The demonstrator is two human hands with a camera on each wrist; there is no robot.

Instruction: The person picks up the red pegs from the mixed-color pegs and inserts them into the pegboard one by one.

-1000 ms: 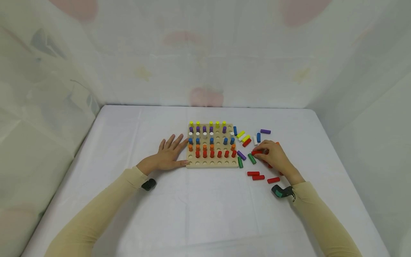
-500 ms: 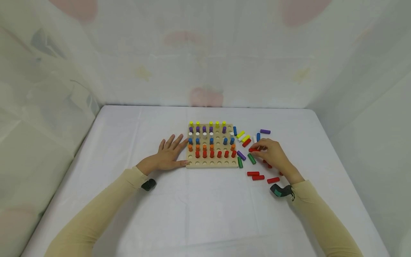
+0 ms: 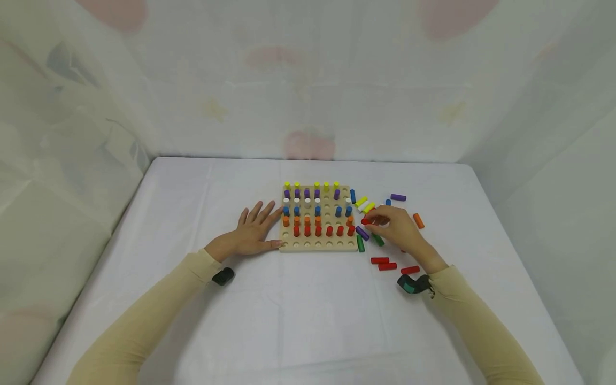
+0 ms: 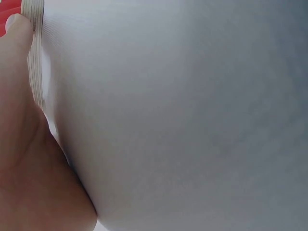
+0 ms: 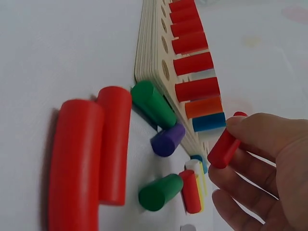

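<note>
A wooden pegboard (image 3: 317, 248) holds rows of upright pegs in yellow, purple, white, blue, orange and red. My left hand (image 3: 250, 231) lies spread flat at its left side, the thumb on the near left corner; the left wrist view shows that thumb (image 4: 17, 57) against the board's layered edge. My right hand (image 3: 395, 229) is just off the board's right side, thumb and fingers pinching a red peg (image 5: 225, 147). In the right wrist view this peg is raised and tilted, near the blue peg (image 5: 209, 122) standing in the board.
Loose pegs lie right of the board: green pegs (image 3: 360, 244), a purple peg (image 3: 362, 233), yellow and white ones beyond. Several red pegs (image 3: 410, 270) lie nearer the front. An orange peg (image 3: 418, 220) and a purple peg (image 3: 398, 197) lie farther right.
My right hand has moved left toward the board with the red peg lifted in its fingers, uncovering the orange peg behind it. The left hand has stayed in place.
</note>
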